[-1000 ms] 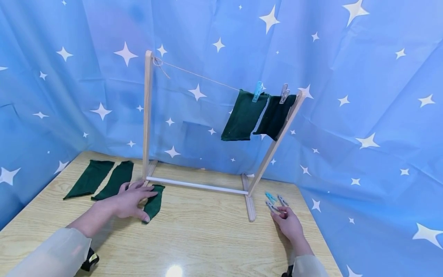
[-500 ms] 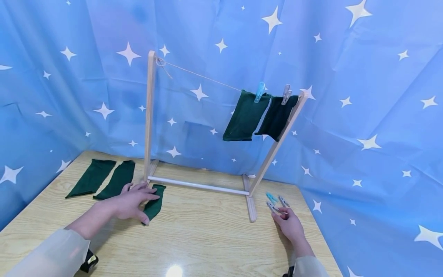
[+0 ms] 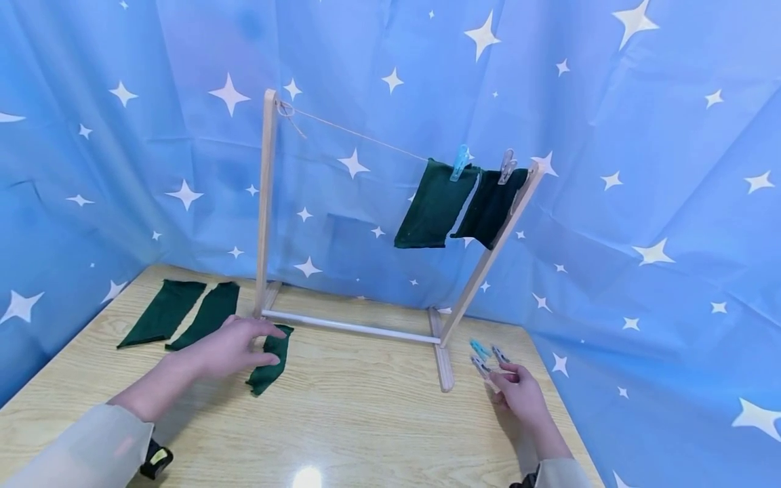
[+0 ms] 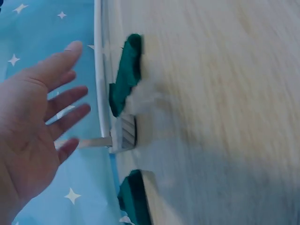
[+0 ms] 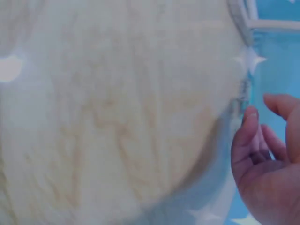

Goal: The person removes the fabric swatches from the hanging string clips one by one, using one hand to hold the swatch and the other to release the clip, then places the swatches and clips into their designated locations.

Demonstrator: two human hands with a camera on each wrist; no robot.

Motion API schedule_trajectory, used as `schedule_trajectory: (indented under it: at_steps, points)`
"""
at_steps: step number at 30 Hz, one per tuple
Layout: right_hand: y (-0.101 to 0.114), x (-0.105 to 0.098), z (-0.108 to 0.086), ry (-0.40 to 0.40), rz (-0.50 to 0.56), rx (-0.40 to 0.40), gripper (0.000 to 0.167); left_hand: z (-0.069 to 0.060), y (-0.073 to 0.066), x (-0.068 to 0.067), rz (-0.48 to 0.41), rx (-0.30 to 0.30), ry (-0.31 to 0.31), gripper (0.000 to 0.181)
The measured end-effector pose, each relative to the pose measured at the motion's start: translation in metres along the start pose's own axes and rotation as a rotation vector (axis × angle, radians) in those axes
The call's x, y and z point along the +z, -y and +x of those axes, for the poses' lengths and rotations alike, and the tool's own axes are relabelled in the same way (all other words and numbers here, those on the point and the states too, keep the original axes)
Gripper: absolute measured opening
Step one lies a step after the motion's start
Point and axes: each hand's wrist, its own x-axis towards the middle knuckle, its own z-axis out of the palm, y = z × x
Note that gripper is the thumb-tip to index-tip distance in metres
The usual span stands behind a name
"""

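Note:
Palm showing and fingers spread in the left wrist view, my left hand (image 3: 228, 349) (image 4: 35, 112) is above the small green cloth (image 3: 271, 362) (image 4: 126, 77) and holds nothing. At the table's right side, my right hand (image 3: 521, 396) (image 5: 269, 164) has loosely bent fingers close to a grey clothespin (image 3: 480, 367); no held item can be made out. A teal clothespin (image 3: 480, 349) and another grey one (image 3: 500, 354) lie just beyond. Two green cloths (image 3: 436, 207) (image 3: 491, 207) hang from the string, with a teal pin (image 3: 460, 163) and a grey pin (image 3: 507, 167) on them.
A wooden frame (image 3: 266, 203) with a string and a white lower bar (image 3: 350, 326) stands toward the table's back. Two more green cloths (image 3: 165, 312) (image 3: 210, 315) lie at the left. A starry blue curtain (image 3: 366, 271) surrounds the table (image 3: 366, 420).
My left hand's fingers have shifted on the near cloth and stand more apart from it, and the cloth's lower end has moved slightly left. My right hand has drawn slightly right and toward me.

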Motion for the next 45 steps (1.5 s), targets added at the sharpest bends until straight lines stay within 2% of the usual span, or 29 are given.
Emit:
schedule_trajectory:
  at_steps: [5, 11, 22, 28, 34, 37, 45]
  points:
    - [0.028, -0.013, -0.009, -0.024, -0.001, -0.054, 0.052, 0.007, -0.014, -0.003, -0.08, 0.028, -0.03, 0.038]
    - [0.065, -0.026, -0.02, -0.051, 0.01, -0.174, 0.049, 0.016, -0.031, -0.01, -0.119, 0.061, -0.081, 0.035]
    - [0.143, -0.04, -0.043, -0.032, -0.041, -0.343, 0.05, 0.043, -0.058, -0.022, -0.166, 0.117, -0.147, 0.036]
    - [0.176, -0.046, -0.046, -0.038, -0.067, -0.405, 0.051, 0.053, -0.072, -0.029, -0.18, 0.139, -0.149, 0.037]
    - [0.208, -0.049, -0.049, -0.04, -0.073, -0.478, 0.05, 0.065, -0.086, -0.04, -0.229, 0.192, -0.156, 0.037]
    - [0.224, -0.051, -0.051, -0.049, -0.075, -0.521, 0.048, 0.073, -0.094, -0.046, -0.225, 0.216, -0.173, 0.037]
    - [0.262, -0.053, -0.056, -0.075, -0.077, -0.586, 0.048, 0.094, -0.111, -0.062, -0.248, 0.194, -0.179, 0.039]
